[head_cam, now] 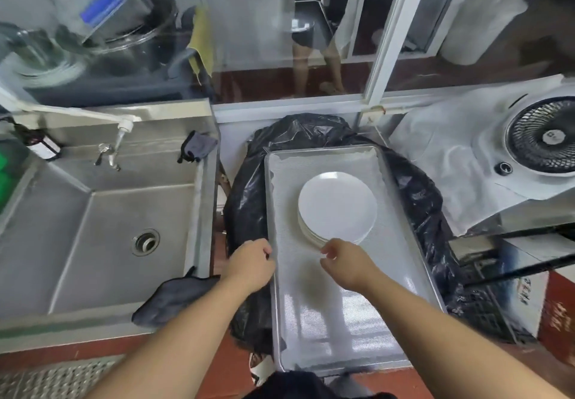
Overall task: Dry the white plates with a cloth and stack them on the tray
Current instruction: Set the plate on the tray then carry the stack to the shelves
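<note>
Stack of white plates (337, 209) on tray (404, 243); left hand (249, 265) gripping tray's left rim, right hand (345, 260) loosely curled, empty; sink (93, 227) holds no plates, stacking seemingly complete.

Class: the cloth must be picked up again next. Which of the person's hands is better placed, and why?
The left hand. It sits at the tray's left rim, on the side of the dark cloth on the sink edge; the right hand is by the plates.

Both forearms are bare, no sleeves, watch or rings on the left hand (249, 263) or right hand (348, 261); dark clothing shows at 6 o'clock.
</note>
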Motion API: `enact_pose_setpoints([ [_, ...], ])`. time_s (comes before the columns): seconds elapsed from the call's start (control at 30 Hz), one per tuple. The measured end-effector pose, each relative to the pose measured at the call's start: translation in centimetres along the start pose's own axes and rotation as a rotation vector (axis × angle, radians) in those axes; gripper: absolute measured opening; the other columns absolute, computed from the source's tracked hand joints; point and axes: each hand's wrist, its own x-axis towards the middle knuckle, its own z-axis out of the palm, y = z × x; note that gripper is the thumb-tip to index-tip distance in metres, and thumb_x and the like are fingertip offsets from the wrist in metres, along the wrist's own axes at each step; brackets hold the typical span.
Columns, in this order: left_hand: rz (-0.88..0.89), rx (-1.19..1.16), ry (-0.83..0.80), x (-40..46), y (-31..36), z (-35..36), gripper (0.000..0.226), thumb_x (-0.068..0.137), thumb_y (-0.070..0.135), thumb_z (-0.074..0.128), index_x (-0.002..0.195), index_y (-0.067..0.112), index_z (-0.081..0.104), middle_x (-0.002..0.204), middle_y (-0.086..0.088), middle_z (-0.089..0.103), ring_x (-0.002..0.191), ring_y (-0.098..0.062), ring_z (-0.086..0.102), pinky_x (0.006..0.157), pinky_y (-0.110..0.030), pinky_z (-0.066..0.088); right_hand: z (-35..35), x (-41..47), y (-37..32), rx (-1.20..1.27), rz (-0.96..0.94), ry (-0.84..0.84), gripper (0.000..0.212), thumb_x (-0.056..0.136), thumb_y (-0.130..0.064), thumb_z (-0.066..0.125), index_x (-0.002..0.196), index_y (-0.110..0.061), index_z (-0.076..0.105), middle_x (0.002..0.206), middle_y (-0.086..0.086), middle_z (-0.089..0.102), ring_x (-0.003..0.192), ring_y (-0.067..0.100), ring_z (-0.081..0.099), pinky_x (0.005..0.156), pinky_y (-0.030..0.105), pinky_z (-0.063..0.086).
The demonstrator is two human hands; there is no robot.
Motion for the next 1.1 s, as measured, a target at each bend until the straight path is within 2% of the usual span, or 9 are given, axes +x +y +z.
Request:
enact_pose_setpoints([
  [0.37, -0.007, 0.048, -0.006, -0.4, 8.7, 3.9, 0.040, 0.101, 0.034, 0.053, 0.140, 0.023, 0.059, 0.134, 0.001, 0.061, 0.111, -0.021, 0.064, 0.093, -0.040, 0.058, -6.4, -0.2, 10.5, 0.027, 0.096, 0.034, 0.029, 0.096, -0.036, 0.062, 0.121, -0.022, 0.064, 0.108, -0.005, 0.063, 0.099, 0.018, 0.059, 0.080, 0.029, 0.043],
  [0.47, -0.047, 0.004, -0.006, 0.1, 9.6, 4.0, 0.029, 0.104, 0.039, 0.048, 0.123, 0.024, 0.063, 0.118, 0.004, 0.066, 0.097, -0.018, 0.066, 0.082, -0.038, 0.060, -7.8, 1.0, 11.6, 0.117, 0.153, 0.081, 0.021, 0.095, -0.039, 0.061, 0.107, -0.021, 0.065, 0.101, -0.003, 0.066, 0.091, 0.019, 0.062, 0.068, 0.029, 0.041],
  [0.57, -0.116, -0.105, 0.005, 1.4, 10.0, 3.6, 0.029, 0.106, 0.047, 0.042, 0.110, 0.026, 0.062, 0.100, 0.006, 0.066, 0.085, -0.015, 0.066, 0.079, -0.040, 0.061, -8.6, 2.9, 12.1, 0.372, 0.233, 0.115, 0.029, 0.098, -0.038, 0.057, 0.104, -0.011, 0.065, 0.092, 0.002, 0.067, 0.078, 0.022, 0.061, 0.071, 0.032, 0.047],
  [0.67, -0.175, -0.243, 0.033, 3.6, 9.8, 3.0, 0.032, 0.107, 0.051, 0.043, 0.118, 0.025, 0.057, 0.098, 0.005, 0.064, 0.087, -0.016, 0.065, 0.077, -0.037, 0.058, -9.1, 5.0, 11.8, 0.643, 0.322, 0.106, 0.034, 0.099, -0.045, 0.060, 0.112, -0.013, 0.063, 0.107, 0.008, 0.068, 0.086, 0.028, 0.061, 0.083, 0.042, 0.056],
  [0.8, -0.239, -0.415, 0.024, 7.3, 9.4, 2.4, 0.045, 0.106, 0.054, 0.045, 0.135, 0.021, 0.054, 0.104, 0.008, 0.061, 0.091, -0.013, 0.061, 0.070, -0.031, 0.050, -9.6, 7.9, 10.7, 0.754, 0.382, 0.093, 0.056, 0.091, -0.064, 0.062, 0.127, -0.021, 0.057, 0.124, 0.003, 0.061, 0.106, 0.025, 0.064, 0.075, 0.038, 0.057],
  [0.87, -0.268, -0.510, -0.004, 9.2, 9.3, 2.3, 0.052, 0.105, 0.056, 0.047, 0.143, 0.019, 0.050, 0.117, 0.008, 0.059, 0.101, -0.016, 0.059, 0.079, -0.032, 0.046, -9.5, 9.4, 10.2, 0.779, 0.402, 0.097, 0.066, 0.090, -0.068, 0.063, 0.135, -0.022, 0.054, 0.129, 0.002, 0.058, 0.112, 0.027, 0.061, 0.081, 0.041, 0.058],
  [0.97, -0.310, -0.625, -0.053, 11.6, 9.0, 2.6, 0.053, 0.102, 0.057, 0.053, 0.140, 0.021, 0.053, 0.118, 0.007, 0.062, 0.104, -0.016, 0.060, 0.077, -0.030, 0.047, -9.1, 11.6, 9.9, 0.792, 0.435, 0.091, 0.070, 0.089, -0.069, 0.066, 0.139, -0.022, 0.054, 0.131, 0.001, 0.057, 0.116, 0.027, 0.059, 0.093, 0.046, 0.057],
  [1.03, -0.353, -0.727, -0.102, 12.7, 8.8, 3.0, 0.055, 0.099, 0.059, 0.056, 0.140, 0.023, 0.054, 0.123, 0.004, 0.064, 0.112, -0.020, 0.062, 0.096, -0.039, 0.053, -8.8, 12.5, 9.9, 0.812, 0.445, 0.064, 0.074, 0.084, -0.071, 0.069, 0.138, -0.022, 0.055, 0.129, -0.001, 0.059, 0.114, 0.025, 0.059, 0.095, 0.047, 0.056],
  [1.1, -0.395, -0.809, -0.126, 13.8, 8.5, 3.4, 0.056, 0.097, 0.058, 0.058, 0.141, 0.024, 0.057, 0.129, 0.003, 0.067, 0.120, -0.024, 0.062, 0.111, -0.049, 0.048, -8.5, 13.3, 9.9, 0.842, 0.446, 0.051, 0.080, 0.072, -0.074, 0.072, 0.133, -0.024, 0.057, 0.129, -0.002, 0.060, 0.115, 0.024, 0.059, 0.096, 0.048, 0.056],
])
